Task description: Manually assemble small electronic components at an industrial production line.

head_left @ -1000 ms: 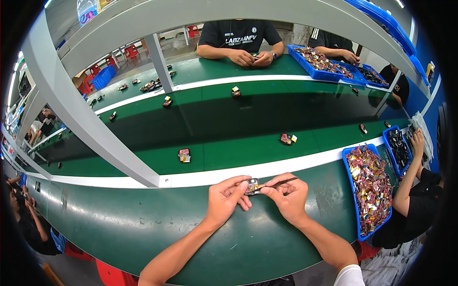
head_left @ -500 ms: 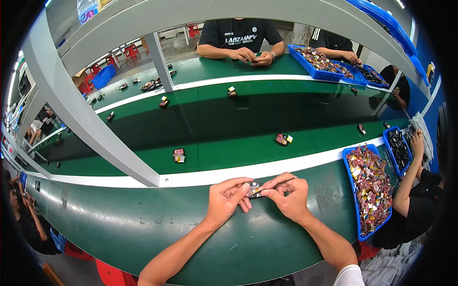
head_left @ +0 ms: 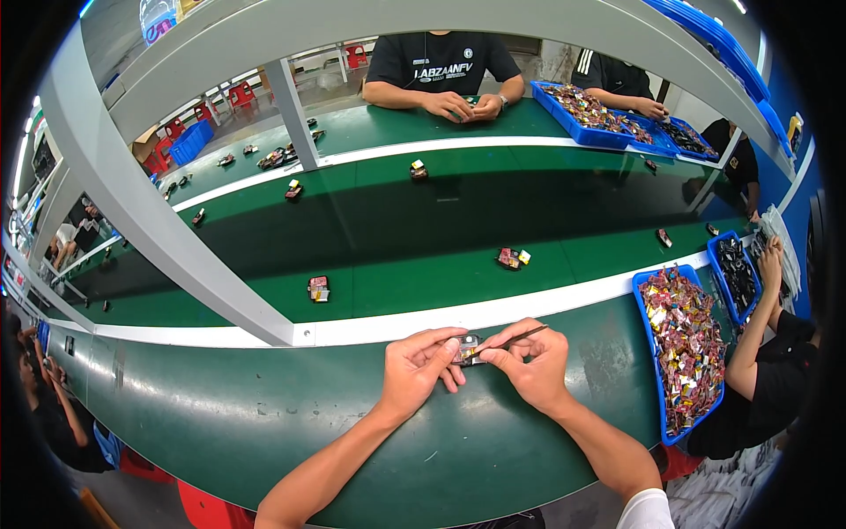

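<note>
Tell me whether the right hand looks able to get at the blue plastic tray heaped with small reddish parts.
Probably yes: nothing visible stands between the right hand and the blue plastic tray to its right, though the slim dark tool it holds may hinder a grasp.

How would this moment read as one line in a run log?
Left hand: holds small dark casing | Right hand: holds slim dark tool at casing | Nearby: blue tray of small parts, right
</note>
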`<state>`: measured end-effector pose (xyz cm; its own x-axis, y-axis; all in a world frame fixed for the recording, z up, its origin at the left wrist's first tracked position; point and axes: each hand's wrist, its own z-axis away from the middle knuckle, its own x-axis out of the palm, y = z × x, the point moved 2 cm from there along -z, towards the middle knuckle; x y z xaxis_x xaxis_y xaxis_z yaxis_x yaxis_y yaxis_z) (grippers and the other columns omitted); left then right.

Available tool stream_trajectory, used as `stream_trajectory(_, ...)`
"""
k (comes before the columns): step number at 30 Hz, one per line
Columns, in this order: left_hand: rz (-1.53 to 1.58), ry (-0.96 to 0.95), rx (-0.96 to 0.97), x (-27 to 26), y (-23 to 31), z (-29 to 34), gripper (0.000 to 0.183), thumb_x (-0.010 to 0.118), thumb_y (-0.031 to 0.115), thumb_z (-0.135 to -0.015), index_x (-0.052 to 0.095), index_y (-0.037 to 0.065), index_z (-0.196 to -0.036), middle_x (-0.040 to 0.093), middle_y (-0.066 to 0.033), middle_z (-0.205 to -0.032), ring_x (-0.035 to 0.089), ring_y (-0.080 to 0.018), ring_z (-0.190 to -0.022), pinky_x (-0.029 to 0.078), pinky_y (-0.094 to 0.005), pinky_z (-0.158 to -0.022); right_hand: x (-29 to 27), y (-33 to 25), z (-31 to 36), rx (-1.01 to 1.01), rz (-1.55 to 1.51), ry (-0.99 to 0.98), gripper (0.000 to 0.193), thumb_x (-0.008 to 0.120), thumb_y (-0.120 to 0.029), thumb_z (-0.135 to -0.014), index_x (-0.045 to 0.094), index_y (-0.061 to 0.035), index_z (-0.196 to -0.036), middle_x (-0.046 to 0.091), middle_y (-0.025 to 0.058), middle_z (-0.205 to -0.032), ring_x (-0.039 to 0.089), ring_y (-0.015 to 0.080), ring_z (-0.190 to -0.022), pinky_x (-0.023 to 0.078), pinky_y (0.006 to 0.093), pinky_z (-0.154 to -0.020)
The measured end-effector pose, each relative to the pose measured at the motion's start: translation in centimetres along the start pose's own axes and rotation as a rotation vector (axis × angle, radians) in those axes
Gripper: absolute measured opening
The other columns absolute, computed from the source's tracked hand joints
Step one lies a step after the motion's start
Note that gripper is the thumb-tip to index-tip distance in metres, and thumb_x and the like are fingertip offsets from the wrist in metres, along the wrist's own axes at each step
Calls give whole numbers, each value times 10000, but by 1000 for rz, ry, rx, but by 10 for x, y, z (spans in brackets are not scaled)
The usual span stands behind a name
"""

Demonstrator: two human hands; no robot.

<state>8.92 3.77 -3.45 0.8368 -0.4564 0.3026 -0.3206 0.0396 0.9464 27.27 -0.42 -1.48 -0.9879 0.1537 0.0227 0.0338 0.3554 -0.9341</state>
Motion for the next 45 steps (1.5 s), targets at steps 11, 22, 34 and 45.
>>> stream_trajectory(11, -14, 14, 5, -1, -2, -1, 251, 588, 74, -1004, 659, -101, -1170, 687, -143, -781, 665, -173, -585, 540, -258, -487, -4, -1, -1, 42, 61, -32, 141, 801, 34, -805, 684, 29, -883, 726, 44, -812, 411, -21, -507, 318, 166, -461)
stream_trajectory(22, -7, 71, 19, -1, 0, -1, 276, 586, 101, -1011, 648, -119, -1164, 691, -162, -780, 676, -188, -583, 557, -267, -483, 2, -6, 5, -144, 279, 9, 130, 825, 24, -755, 700, 32, -790, 746, 73, -851, 472, 19, -464, 347, 194, -458)
stream_trajectory(34, 21, 36, -42, -1, 1, -2, 275, 597, 79, -1002, 632, -106, -1202, 701, -152, -832, 679, -169, -637, 568, -266, -530, 5, -13, 5, -284, 382, 14, 110, 825, 7, -738, 726, -37, -760, 764, 30, -816, 432, 46, -417, 338, 226, -430)
stream_trajectory(45, -72, 118, -47, 7, 0, -2, 244, 638, 34, -967, 637, -100, -1171, 709, -117, -796, 654, -122, -628, 545, -251, -527, 9, -17, 6, -448, 435, -53, 151, 791, 38, -736, 737, -85, -805, 761, 27, -782, 592, 107, -478, 368, 245, -460)
